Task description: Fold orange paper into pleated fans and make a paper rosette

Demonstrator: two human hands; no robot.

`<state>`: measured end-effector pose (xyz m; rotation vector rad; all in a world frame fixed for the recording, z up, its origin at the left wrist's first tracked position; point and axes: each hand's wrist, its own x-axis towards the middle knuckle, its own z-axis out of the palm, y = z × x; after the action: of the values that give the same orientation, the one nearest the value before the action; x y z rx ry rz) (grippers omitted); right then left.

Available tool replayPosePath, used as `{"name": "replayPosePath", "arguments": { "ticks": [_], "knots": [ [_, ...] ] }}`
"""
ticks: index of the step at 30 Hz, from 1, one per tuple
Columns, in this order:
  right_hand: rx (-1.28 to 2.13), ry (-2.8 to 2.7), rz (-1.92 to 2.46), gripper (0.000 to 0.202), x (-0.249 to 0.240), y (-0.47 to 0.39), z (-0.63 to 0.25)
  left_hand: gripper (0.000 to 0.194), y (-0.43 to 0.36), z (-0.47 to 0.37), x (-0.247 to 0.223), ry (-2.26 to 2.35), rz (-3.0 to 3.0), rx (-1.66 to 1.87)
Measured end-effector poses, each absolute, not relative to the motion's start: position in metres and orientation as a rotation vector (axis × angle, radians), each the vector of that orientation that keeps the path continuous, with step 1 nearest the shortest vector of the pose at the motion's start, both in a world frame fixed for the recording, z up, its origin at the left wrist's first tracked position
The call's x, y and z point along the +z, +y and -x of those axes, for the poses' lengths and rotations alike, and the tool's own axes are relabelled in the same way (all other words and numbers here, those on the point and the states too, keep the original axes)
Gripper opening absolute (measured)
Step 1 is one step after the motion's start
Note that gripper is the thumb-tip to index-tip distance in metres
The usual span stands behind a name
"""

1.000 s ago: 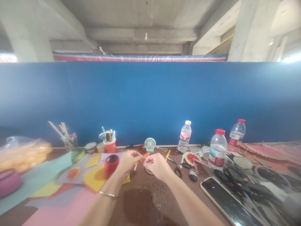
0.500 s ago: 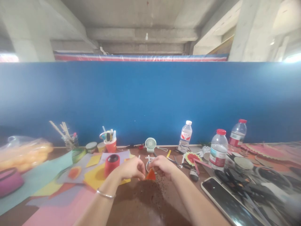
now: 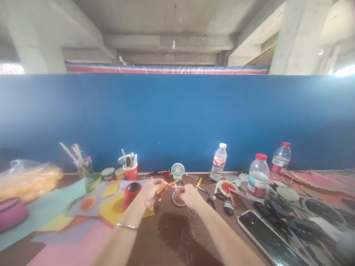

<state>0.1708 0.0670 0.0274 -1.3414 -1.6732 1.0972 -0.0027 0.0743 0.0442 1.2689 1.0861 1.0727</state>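
My left hand (image 3: 152, 191), with a silver bangle on its wrist, pinches a thin orange piece (image 3: 167, 187) that points up to the right. Just right of it, my right hand (image 3: 188, 195) has its fingers curled together above a white ring-shaped item (image 3: 176, 199); what it holds, if anything, is hidden. A small white fan (image 3: 178, 171) stands behind both hands. Beside my left wrist is a red spool-like object (image 3: 132, 193). Small dark specks (image 3: 190, 220) are scattered on the brown table (image 3: 166, 244) below my right hand.
Coloured paper sheets (image 3: 72, 229) cover the left side. A red cup of tools (image 3: 130, 170) stands behind them. On the right are a phone (image 3: 273, 238), scissors (image 3: 210, 199), a paper rosette (image 3: 226, 187), and bottles (image 3: 257, 177). A blue partition (image 3: 172, 118) rises behind.
The orange piece has gone from low beside my right fingers to higher up in my left hand, now seen as a thin strip. My left hand has risen slightly and turned.
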Motion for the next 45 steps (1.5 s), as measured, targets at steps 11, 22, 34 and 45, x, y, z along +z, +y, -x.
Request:
{"name": "replayPosePath", "arguments": {
  "ticks": [11,22,34,45],
  "knots": [
    [1.657,-1.455,0.931,0.007,0.02,0.072,-0.171,0.022,0.067,-0.007,0.054,0.971,-1.313,1.168],
    [1.644,-0.982,0.609,0.024,0.023,0.057,-0.146,0.018,0.07,-0.009,0.056,1.081,-1.52,1.299],
    [1.589,-0.795,0.59,0.02,0.025,0.05,-0.141,0.004,0.055,-0.02,0.066,1.2,-1.803,1.454],
    [1.59,-0.701,0.558,0.023,0.023,0.045,-0.134,0.008,0.049,-0.024,0.066,1.137,-1.84,1.535]
  ]
}}
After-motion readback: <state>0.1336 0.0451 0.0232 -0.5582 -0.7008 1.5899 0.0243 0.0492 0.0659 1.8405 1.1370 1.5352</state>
